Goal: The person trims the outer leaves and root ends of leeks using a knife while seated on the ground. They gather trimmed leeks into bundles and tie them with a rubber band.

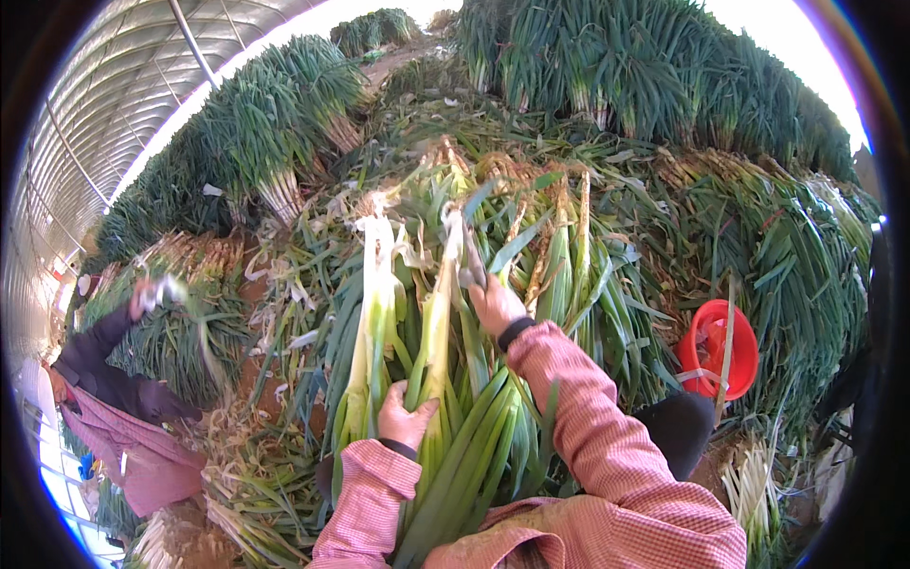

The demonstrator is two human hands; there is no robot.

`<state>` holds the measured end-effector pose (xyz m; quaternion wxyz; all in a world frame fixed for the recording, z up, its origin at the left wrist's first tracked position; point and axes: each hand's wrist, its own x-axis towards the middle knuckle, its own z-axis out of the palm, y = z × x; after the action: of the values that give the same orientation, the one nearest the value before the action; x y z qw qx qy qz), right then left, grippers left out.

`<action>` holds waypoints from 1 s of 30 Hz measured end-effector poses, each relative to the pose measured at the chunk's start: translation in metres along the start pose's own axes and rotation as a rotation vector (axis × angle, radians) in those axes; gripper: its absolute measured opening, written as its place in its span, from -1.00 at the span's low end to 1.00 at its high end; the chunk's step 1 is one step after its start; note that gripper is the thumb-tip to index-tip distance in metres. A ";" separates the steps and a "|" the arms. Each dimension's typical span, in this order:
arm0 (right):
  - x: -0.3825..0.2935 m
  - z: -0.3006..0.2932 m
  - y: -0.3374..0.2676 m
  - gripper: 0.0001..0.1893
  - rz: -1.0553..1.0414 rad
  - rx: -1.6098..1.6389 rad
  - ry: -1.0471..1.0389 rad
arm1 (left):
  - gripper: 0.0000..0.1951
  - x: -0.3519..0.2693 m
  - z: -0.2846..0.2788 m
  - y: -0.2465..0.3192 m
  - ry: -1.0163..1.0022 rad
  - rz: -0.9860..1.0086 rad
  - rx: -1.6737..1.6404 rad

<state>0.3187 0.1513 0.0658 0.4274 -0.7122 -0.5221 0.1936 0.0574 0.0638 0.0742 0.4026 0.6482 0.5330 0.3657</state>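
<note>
My left hand [407, 419] grips a thick leek [438, 331] low on its green part, its pale stem and root end pointing away from me. My right hand [496, 306] holds a slim dark tool [470, 252], perhaps a knife, alongside the root end of that leek. Left of it lie white-stemmed leeks [370, 284] without much outer leaf. Beyond and to the right are untrimmed leeks [561, 263] with brown roots and dry skins. Broad green leaves [466, 462] spread across my lap below both hands.
A red plastic bucket [744, 355] stands at the right, with a strip leaning on it. Bundled leeks [277, 135] stand behind, with more heaps [796, 270] at the right. A co-worker [128, 419] is at the left. Loose leaves [270, 469] litter the ground.
</note>
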 end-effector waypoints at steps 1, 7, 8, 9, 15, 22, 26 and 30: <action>0.009 -0.001 0.002 -0.50 0.004 0.013 0.037 | -0.47 -0.005 -0.002 0.004 -0.006 -0.015 -0.012; -0.128 -0.071 -0.026 -0.54 0.097 0.379 -0.256 | -0.27 -0.012 -0.059 0.035 0.226 0.244 0.522; -0.170 -0.086 -0.025 -0.55 0.218 0.443 -0.288 | -0.23 -0.007 -0.056 0.047 0.251 0.360 0.714; -0.208 -0.106 -0.032 -0.55 0.238 0.432 -0.320 | -0.20 -0.001 -0.053 0.057 0.279 0.477 0.899; -0.324 -0.137 0.000 -0.51 0.304 0.160 -0.386 | -0.38 -0.022 0.058 0.084 -0.644 0.196 0.997; -0.239 -0.089 0.049 -0.56 0.230 0.034 -0.129 | -0.38 -0.005 0.162 0.030 -0.387 0.404 1.131; -0.162 -0.069 0.056 -0.59 0.188 0.038 0.038 | -0.35 0.009 0.155 0.028 -0.390 0.283 1.061; -0.085 -0.076 0.079 -0.47 0.277 0.051 0.043 | -0.20 0.014 0.152 0.072 -0.568 0.021 0.921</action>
<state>0.3867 0.0363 0.0297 0.4257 -0.7703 -0.4044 0.2489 0.2257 0.0492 0.0784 0.2011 0.8364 0.5016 -0.0916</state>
